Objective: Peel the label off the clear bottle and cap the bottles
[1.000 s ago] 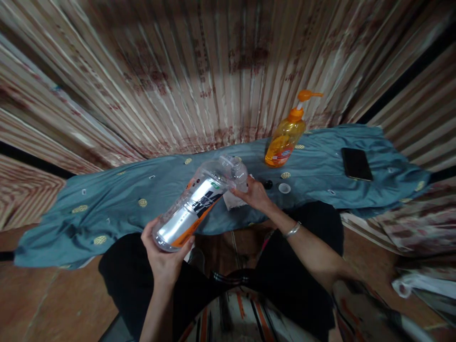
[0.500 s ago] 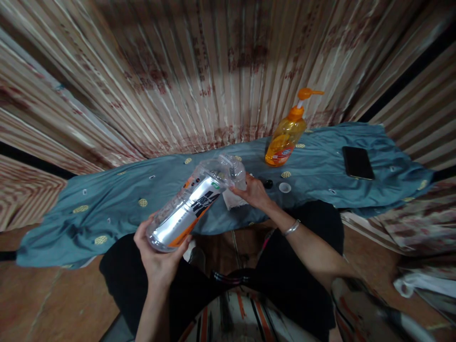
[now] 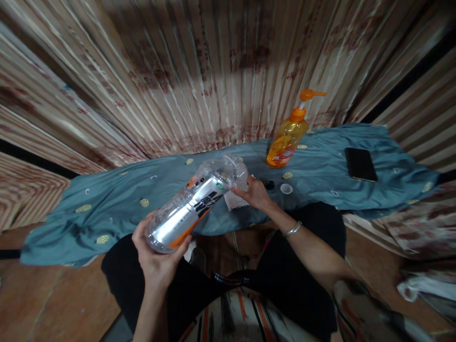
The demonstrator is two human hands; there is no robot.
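Clear plastic bottle (image 3: 194, 204) was held tilted: base gripped by left hand (image 3: 156, 259), neck pinched by right hand (image 3: 254, 194). Cap (image 3: 286, 189) (already off) lay right of it; white cloth (image 3: 233, 202) unused.

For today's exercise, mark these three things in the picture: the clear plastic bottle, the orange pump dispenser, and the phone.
clear plastic bottle (image 3: 188, 211), head view, on its silver and orange label.
orange pump dispenser (image 3: 285, 142), head view, on its body.
phone (image 3: 360, 164), head view, on its dark screen.
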